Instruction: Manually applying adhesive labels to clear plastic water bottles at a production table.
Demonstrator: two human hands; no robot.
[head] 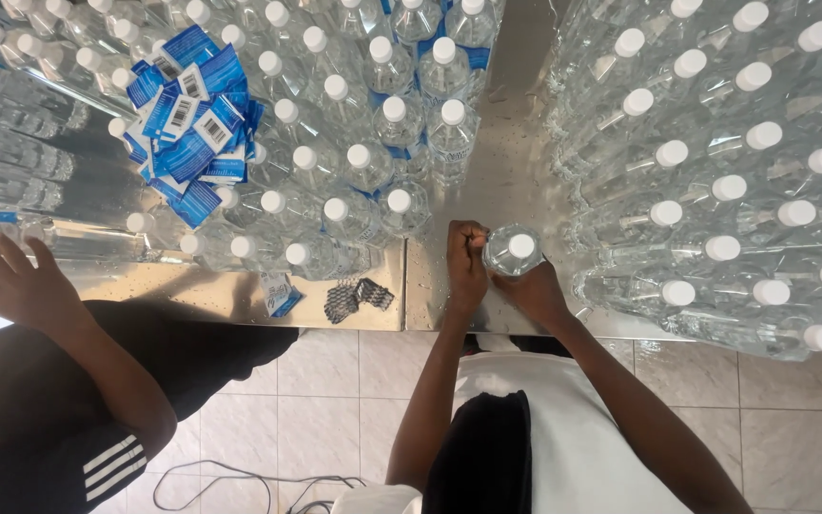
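Two big masses of clear plastic bottles w/ white caps on the steel tabletop (516, 162): shrink-wrapped packs (715, 171) stacked at right, loose upright bottles (354, 143) at centre-left, more wrapped ones lying at far left. Between them, bare wet metal strip running away from the edge. Below, pale tiled floor (335, 390) w/ a thin cable. At left edge, co-worker's hand (11, 281) flat and spread on a wrapped pack, dark sleeve w/ white stripes. Pile of blue-and-white labels (192, 128) heaped on top of loose bottles, upper left. Near tabletop edge, single bottle (514, 249) upright, held btwn both hands: right hand (535, 290) wrapped round its near side, left hand (466, 262) curled in a fist against its left side, pinching something at the neck, can't tell what. Smallest: blue label scrap (281, 293) and two dark crumpled bits (359, 297) by the front edge.
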